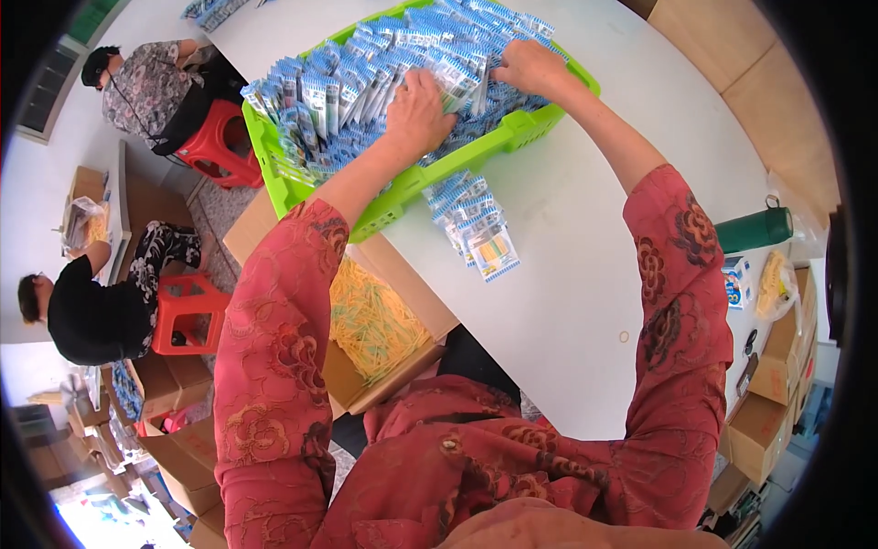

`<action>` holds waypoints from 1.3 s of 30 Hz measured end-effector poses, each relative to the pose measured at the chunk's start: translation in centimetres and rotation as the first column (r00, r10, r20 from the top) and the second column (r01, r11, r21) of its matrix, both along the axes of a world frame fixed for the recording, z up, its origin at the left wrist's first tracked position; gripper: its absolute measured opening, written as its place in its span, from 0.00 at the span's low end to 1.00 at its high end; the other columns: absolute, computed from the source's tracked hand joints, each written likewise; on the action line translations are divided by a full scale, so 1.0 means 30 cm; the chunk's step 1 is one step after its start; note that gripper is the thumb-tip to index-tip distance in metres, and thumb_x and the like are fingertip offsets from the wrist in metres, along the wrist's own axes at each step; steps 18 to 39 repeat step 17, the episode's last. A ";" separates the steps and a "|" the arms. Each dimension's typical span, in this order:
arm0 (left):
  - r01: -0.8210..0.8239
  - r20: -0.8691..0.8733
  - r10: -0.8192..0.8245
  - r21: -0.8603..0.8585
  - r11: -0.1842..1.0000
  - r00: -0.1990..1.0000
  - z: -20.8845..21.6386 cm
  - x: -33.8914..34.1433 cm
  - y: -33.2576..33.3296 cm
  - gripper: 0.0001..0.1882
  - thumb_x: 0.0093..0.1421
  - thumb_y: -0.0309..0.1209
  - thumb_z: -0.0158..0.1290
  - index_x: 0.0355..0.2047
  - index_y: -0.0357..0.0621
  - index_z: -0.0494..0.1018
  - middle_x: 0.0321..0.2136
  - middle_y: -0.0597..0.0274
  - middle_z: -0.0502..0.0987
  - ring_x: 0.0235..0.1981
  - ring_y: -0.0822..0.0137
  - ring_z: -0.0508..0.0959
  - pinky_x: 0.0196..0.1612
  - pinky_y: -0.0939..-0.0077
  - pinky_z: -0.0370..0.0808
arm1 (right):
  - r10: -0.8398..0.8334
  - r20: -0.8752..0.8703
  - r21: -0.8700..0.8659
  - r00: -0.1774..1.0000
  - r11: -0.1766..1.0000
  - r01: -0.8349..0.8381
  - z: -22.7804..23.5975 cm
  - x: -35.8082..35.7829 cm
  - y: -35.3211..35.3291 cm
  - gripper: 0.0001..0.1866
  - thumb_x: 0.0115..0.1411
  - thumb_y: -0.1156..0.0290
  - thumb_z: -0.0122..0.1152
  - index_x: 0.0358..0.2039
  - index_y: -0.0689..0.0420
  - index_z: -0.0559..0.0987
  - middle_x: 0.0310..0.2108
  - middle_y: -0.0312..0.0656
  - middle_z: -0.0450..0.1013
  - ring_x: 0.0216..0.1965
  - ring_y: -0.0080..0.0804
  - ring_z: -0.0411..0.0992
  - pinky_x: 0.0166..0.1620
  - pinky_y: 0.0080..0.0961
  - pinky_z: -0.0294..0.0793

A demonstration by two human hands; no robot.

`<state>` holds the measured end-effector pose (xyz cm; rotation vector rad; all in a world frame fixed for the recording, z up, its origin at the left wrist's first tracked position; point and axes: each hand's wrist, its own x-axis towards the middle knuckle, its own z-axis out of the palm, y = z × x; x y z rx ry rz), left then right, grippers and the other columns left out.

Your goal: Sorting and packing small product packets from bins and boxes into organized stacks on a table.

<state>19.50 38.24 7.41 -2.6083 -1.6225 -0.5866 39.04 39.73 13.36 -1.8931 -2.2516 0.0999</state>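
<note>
A bright green plastic basket (512, 135) stands on the white table, packed with rows of small blue-and-white sachets (366, 78). My left hand (419, 114) is inside it near the middle, fingers bent around the edge of a bunch of sachets (455, 80). Farther right, my right hand (532, 69) reaches over the basket's right part. Its fingers are curled together against the sachets, and what lies between them is hidden. A short overlapping row of loose sachets (487, 243) lies on the table just in front of the basket.
Below the table's left edge, an open cardboard box (389, 325) holds many thin yellow and green strips. A green bottle (757, 229) and a bagged yellow item (776, 285) are at right. Two people sit on red stools (187, 306) at left. A small ring (624, 337) lies on the table.
</note>
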 end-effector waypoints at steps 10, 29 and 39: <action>0.014 -0.015 -0.014 0.029 0.999 1.000 0.015 0.030 -0.002 0.34 0.42 0.41 0.62 0.40 0.30 0.58 0.40 0.44 0.64 0.42 0.46 0.72 0.39 0.61 0.75 | 0.040 -0.016 0.226 0.999 0.973 -0.036 -0.053 -0.021 0.141 0.08 0.44 0.71 0.53 0.24 0.58 0.79 0.26 0.53 0.74 0.31 0.52 0.74 0.34 0.45 0.73; -0.037 -0.080 0.047 0.118 0.992 0.996 -0.005 0.066 0.036 0.35 0.42 0.44 0.62 0.40 0.28 0.61 0.38 0.43 0.65 0.41 0.49 0.73 0.40 0.67 0.75 | 0.015 0.265 0.042 0.964 0.999 -0.027 -0.098 -0.016 0.335 0.20 0.50 0.65 0.57 0.45 0.54 0.75 0.42 0.45 0.74 0.40 0.43 0.74 0.39 0.34 0.72; -0.037 -0.080 0.047 0.118 0.992 0.996 -0.005 0.066 0.036 0.35 0.42 0.44 0.62 0.40 0.28 0.61 0.38 0.43 0.65 0.41 0.49 0.73 0.40 0.67 0.75 | 0.015 0.265 0.042 0.964 0.999 -0.027 -0.098 -0.016 0.335 0.20 0.50 0.65 0.57 0.45 0.54 0.75 0.42 0.45 0.74 0.40 0.43 0.74 0.39 0.34 0.72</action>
